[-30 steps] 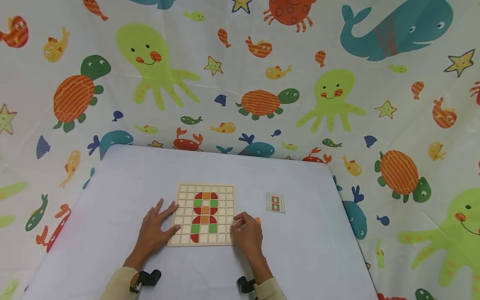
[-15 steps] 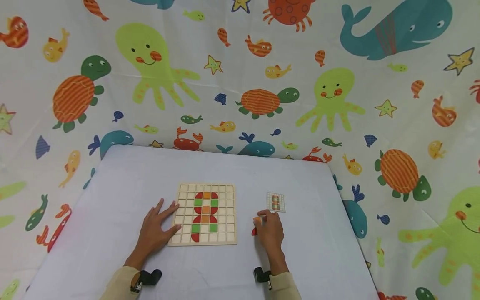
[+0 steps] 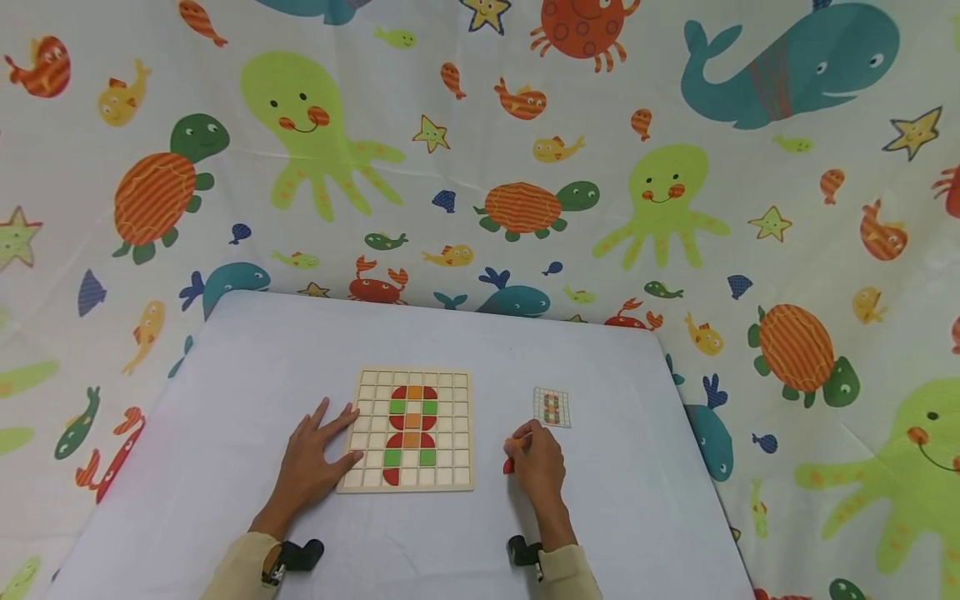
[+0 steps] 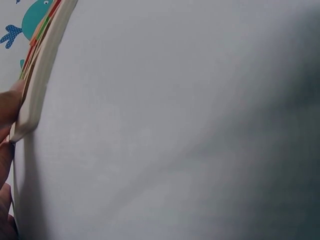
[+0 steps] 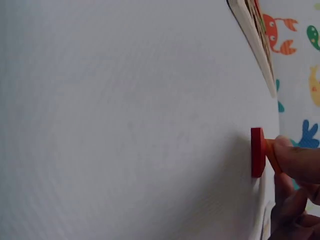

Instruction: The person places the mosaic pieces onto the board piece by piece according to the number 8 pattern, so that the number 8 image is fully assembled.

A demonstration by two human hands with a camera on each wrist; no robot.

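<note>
A square wooden grid board (image 3: 454,458) lies on the table, with red rounded, orange square and green square tiles set in its middle columns. My left hand (image 3: 306,462) rests at the board's left edge, fingers spread, the thumb touching the rim; the left wrist view shows that thumb (image 4: 9,107) against the board's side. Right of the board, my right hand (image 3: 542,467) pinches an orange tile (image 5: 272,154) between thumb and finger, tilted in the right wrist view. Right beside it is a red rounded tile (image 5: 257,152) on the table; whether the two touch, I cannot tell.
A small card (image 3: 552,407) printed with a grid and coloured pattern lies just beyond my right hand. The white-covered table (image 3: 637,500) ends at a hanging cloth (image 3: 480,125) with sea animals printed on it.
My right hand has moved right from the board's right edge to the loose tiles and now grips the orange one. The left hand stays at the board.
</note>
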